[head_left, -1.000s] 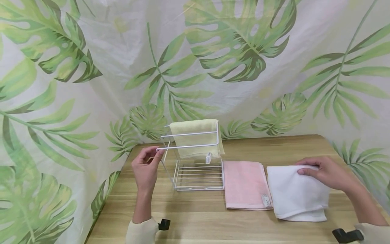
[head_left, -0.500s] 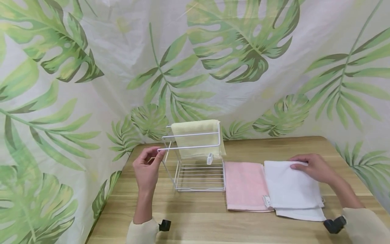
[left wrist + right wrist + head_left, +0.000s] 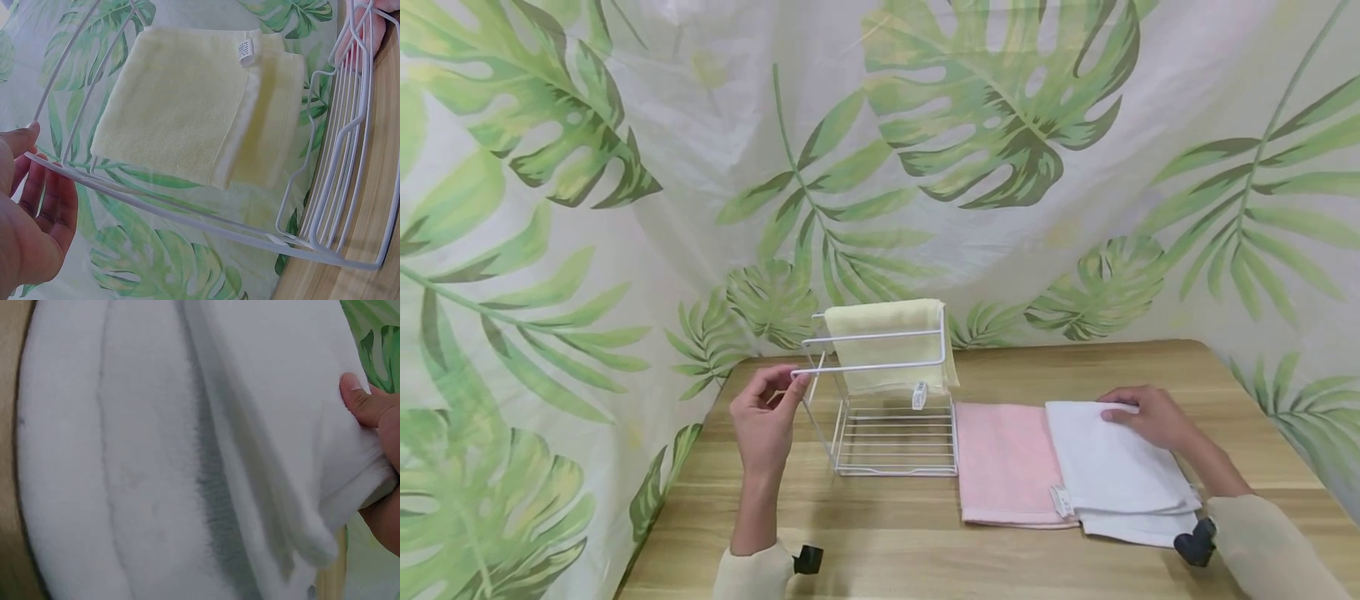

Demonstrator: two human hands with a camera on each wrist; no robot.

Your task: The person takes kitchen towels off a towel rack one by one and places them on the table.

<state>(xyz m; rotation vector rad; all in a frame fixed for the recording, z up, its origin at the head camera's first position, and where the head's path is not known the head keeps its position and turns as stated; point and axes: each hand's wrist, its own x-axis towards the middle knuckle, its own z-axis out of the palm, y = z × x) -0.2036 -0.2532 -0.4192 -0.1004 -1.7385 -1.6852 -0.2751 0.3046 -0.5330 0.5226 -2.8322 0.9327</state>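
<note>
My left hand (image 3: pixel 767 417) pinches the front left corner of a white wire rack (image 3: pixel 895 472) between thumb and fingers. Over the rack's rear upper bar hangs a folded pale yellow towel (image 3: pixel 887 354), its tag facing front. My right hand (image 3: pixel 1150 421) grips the far edge of a folded white towel (image 3: pixel 1120 467), thumb on top. In the right wrist view the white towel (image 3: pixel 275 394) slopes up toward the thumb, its lower layers lying on the table. Between rack and white towel lies a flat folded pink towel (image 3: pixel 1007 467) with a tag at its near right corner.
The wooden table (image 3: pixel 887 558) carries everything, its rear edge near a leaf-patterned curtain (image 3: pixel 985 225). The rack's lower wire shelf (image 3: pixel 337 156) stands beside the pink towel. The white towel's left edge meets or slightly overlaps the pink one.
My right hand has moved left, drawing the upper part of the white towel toward the pink one, so a lower layer shows at its near edge. The left hand keeps its hold on the rack.
</note>
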